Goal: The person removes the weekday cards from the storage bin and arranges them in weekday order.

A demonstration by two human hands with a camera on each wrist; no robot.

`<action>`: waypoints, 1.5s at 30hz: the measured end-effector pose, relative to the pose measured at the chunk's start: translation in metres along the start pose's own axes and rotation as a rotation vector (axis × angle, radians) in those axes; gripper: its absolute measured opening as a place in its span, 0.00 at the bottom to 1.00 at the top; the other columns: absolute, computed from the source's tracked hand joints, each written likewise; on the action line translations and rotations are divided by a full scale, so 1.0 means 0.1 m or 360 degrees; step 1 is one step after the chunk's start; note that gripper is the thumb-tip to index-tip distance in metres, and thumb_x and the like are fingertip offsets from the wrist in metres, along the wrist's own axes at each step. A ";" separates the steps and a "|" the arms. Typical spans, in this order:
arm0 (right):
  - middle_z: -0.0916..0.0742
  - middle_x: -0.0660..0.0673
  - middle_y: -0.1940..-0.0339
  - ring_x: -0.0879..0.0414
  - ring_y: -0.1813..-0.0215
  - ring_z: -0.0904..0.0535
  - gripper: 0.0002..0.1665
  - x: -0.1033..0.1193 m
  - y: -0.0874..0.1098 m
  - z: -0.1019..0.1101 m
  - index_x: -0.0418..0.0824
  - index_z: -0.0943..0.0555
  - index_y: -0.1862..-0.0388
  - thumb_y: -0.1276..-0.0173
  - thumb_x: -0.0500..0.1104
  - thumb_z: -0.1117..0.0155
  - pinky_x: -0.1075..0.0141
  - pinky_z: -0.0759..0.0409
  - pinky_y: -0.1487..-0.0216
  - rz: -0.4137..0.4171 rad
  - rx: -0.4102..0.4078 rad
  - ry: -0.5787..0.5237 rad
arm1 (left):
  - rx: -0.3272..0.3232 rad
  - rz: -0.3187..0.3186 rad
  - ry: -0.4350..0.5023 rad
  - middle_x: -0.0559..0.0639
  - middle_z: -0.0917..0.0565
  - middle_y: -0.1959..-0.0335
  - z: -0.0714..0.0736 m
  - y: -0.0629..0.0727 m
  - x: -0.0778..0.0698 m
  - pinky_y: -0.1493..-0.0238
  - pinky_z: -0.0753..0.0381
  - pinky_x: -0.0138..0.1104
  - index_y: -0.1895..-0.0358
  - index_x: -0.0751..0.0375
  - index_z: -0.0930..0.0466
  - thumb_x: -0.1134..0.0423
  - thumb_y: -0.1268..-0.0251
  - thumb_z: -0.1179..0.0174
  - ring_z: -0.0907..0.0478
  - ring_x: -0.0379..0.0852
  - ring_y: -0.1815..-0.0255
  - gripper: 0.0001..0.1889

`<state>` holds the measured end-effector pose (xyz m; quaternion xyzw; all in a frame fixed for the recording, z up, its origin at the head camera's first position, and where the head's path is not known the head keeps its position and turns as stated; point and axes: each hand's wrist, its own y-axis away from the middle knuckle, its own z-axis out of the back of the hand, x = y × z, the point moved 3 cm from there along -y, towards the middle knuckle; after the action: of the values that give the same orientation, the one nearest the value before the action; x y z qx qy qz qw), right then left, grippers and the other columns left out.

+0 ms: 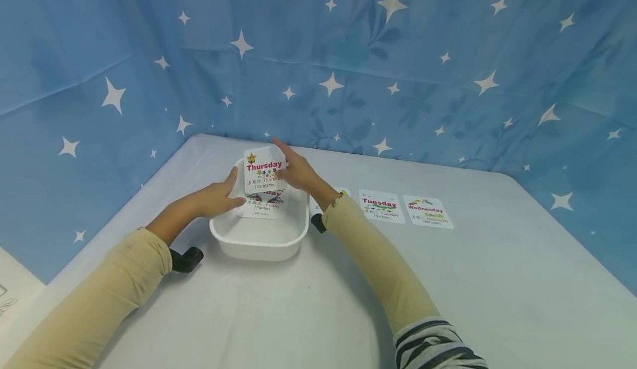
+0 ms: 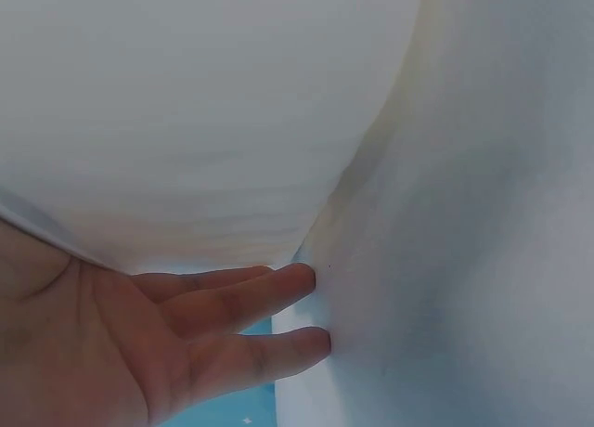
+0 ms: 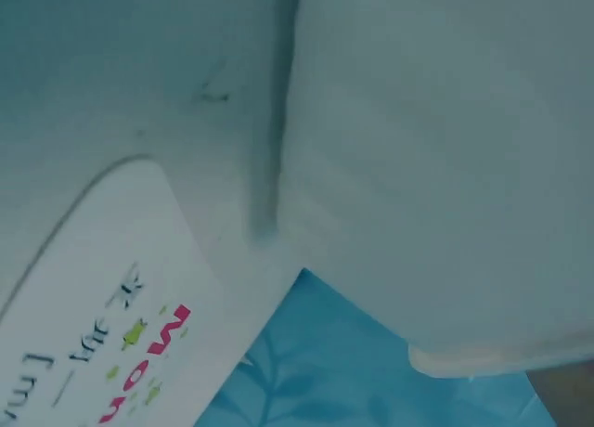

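Table (image 1: pixel 497 280): before curtain (image 1: pixel 318 48).
Tub (image 1: pixel 261 251): on table; left hand (image 1: pixel 219 198) at its left rim.
Friday card (image 1: pixel 264 208): in tub.
Thursday card (image 1: pixel 262 169): above tub, overlapping Friday's top in head view; right hand (image 1: pixel 301 172) at its right edge.
Right of tub: Monday card (image 3: pixel 111 334), Tuesday card (image 1: pixel 381 206), Wednesday card (image 1: pixel 428 212), left to right.

In the white tub (image 1: pixel 262 251), nearer the worktop's (image 1: pixel 497 280) far left corner, the Friday card's (image 1: pixel 259 211) top hides behind the Thursday card (image 1: pixel 259 175). An arm covers most of the Mon card (image 3: pixel 121 306) (the right wrist view cuts it off, too). The Wednesday card's (image 1: pixel 423 204) bottom words are tiny and blurry. The worktop's near edge is cut off.
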<state>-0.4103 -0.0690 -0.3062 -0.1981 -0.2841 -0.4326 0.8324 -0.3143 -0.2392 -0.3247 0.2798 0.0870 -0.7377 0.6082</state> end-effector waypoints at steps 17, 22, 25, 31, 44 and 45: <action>0.25 0.42 0.41 0.49 0.46 0.22 0.42 -0.23 0.71 0.41 0.64 0.48 0.29 0.34 0.36 0.45 0.61 0.21 0.56 -0.0163 -0.0202 -0.0538 | -0.0006 0.0013 -0.0026 0.77 0.53 0.32 0.02 0.05 0.02 0.65 0.25 0.37 0.32 0.72 0.80 0.52 0.30 0.57 0.25 0.62 0.49 0.44; 0.24 0.43 0.43 0.50 0.49 0.21 0.42 -0.36 0.96 0.50 0.62 0.49 0.28 0.34 0.36 0.44 0.62 0.21 0.55 -0.0231 -0.0170 -0.0555 | -0.0008 -0.0014 -0.0038 0.78 0.55 0.33 0.04 0.07 0.01 0.58 0.27 0.42 0.33 0.74 0.80 0.51 0.31 0.57 0.31 0.66 0.43 0.45; 0.25 0.43 0.41 0.51 0.49 0.21 0.42 -0.43 1.12 0.57 0.60 0.49 0.28 0.34 0.37 0.44 0.62 0.21 0.55 -0.0271 -0.0136 -0.0576 | -0.0008 -0.0014 -0.0040 0.78 0.54 0.33 0.05 0.06 0.01 0.58 0.28 0.42 0.33 0.74 0.80 0.51 0.31 0.57 0.31 0.65 0.44 0.45; 0.25 0.42 0.41 0.52 0.51 0.21 0.42 -0.57 1.45 0.70 0.58 0.50 0.27 0.34 0.38 0.44 0.63 0.21 0.57 -0.0302 -0.0053 -0.0599 | 0.0009 0.0007 -0.0023 0.77 0.56 0.32 0.03 0.03 0.03 0.51 0.31 0.47 0.33 0.72 0.81 0.51 0.30 0.57 0.39 0.68 0.37 0.45; 0.23 0.38 0.42 0.55 0.57 0.18 0.43 -0.72 1.76 0.55 0.45 0.48 0.27 0.38 0.38 0.39 0.62 0.20 0.60 -0.0427 0.0261 -0.0461 | 0.0024 -0.0010 0.0001 0.78 0.54 0.33 0.01 0.00 0.01 0.67 0.27 0.35 0.33 0.71 0.81 0.51 0.31 0.57 0.25 0.58 0.53 0.45; 0.22 0.38 0.43 0.55 0.57 0.18 0.43 -0.71 1.76 0.54 0.45 0.47 0.27 0.38 0.37 0.39 0.62 0.20 0.60 -0.0430 0.0265 -0.0481 | 0.0024 -0.0011 0.0002 0.78 0.54 0.33 0.02 0.00 0.01 0.68 0.27 0.35 0.33 0.71 0.82 0.51 0.31 0.57 0.24 0.57 0.55 0.45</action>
<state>-0.3129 0.1020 -0.3258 -0.1514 -0.4644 -0.4807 0.7282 -0.3152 -0.2406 -0.3238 0.2847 0.0828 -0.7403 0.6034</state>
